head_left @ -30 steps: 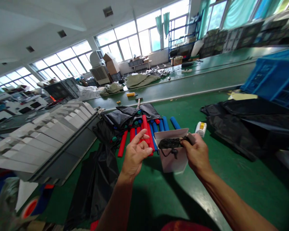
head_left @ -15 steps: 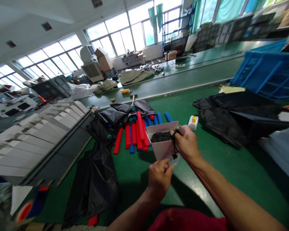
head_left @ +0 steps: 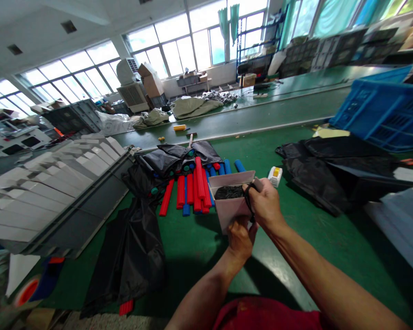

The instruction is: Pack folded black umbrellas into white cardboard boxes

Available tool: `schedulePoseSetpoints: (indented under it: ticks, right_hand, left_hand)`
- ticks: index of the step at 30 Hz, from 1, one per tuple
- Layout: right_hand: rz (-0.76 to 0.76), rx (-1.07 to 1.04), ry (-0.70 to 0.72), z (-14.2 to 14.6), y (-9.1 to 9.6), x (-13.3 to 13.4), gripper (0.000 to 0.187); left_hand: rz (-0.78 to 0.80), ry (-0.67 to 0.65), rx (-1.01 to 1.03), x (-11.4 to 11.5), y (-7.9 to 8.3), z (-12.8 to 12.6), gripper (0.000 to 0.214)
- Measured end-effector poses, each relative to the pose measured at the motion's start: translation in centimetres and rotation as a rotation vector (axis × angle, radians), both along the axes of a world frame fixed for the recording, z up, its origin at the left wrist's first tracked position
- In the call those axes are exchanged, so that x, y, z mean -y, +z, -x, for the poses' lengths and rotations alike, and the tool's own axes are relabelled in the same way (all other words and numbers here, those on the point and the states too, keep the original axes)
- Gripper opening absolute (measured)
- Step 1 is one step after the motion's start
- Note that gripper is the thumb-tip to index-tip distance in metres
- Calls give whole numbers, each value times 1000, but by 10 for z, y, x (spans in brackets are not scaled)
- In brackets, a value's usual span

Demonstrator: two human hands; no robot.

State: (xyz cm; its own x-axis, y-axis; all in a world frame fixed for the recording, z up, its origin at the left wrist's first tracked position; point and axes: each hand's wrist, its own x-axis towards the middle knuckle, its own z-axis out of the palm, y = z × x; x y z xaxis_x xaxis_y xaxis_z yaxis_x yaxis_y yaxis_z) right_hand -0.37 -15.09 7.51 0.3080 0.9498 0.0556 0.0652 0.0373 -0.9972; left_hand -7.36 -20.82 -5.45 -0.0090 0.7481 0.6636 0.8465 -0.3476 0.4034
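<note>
A small white cardboard box (head_left: 232, 211) is tilted in front of me, its top open. Inside it lies a bundle of black fabric (head_left: 229, 192), and a black cord (head_left: 248, 197) hangs out over the near right side. My right hand (head_left: 266, 204) grips the box at its right upper edge, thumb by the cord. My left hand (head_left: 241, 238) is closed low against the box's near face, at the lower end of the cord; its fingertips are partly hidden. Just beyond the box lie several red ribbed tubes (head_left: 199, 185) and blue ribbed tubes (head_left: 240, 166).
Black fabric pouches (head_left: 161, 160) lie behind the tubes, a long black cloth (head_left: 141, 256) nearer left. A grey crate (head_left: 89, 208) holds several white boxes. On the right are a tape dispenser (head_left: 274, 176), dark fabric (head_left: 316, 169) and a blue crate (head_left: 375, 107). Everything rests on a green table (head_left: 316, 229).
My left hand has moved up and right against the box's near face, to the cord's hanging end. My right hand keeps its grip on the box.
</note>
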Motion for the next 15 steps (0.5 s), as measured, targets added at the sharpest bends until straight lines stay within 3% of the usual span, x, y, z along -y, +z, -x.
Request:
schedulePoseSetpoints:
  ticks: [5, 11, 15]
  right_hand:
    - [2, -14, -2, 1, 1, -3, 30]
    - [-29, -21, 6, 2, -3, -9, 31]
    - [-17, -20, 10, 1, -3, -12, 32]
  left_hand:
    - [-84, 9, -54, -4, -3, -10, 9]
    - [18, 19, -7, 4, -1, -3, 7]
    - [-10, 63, 40, 0, -9, -8, 12]
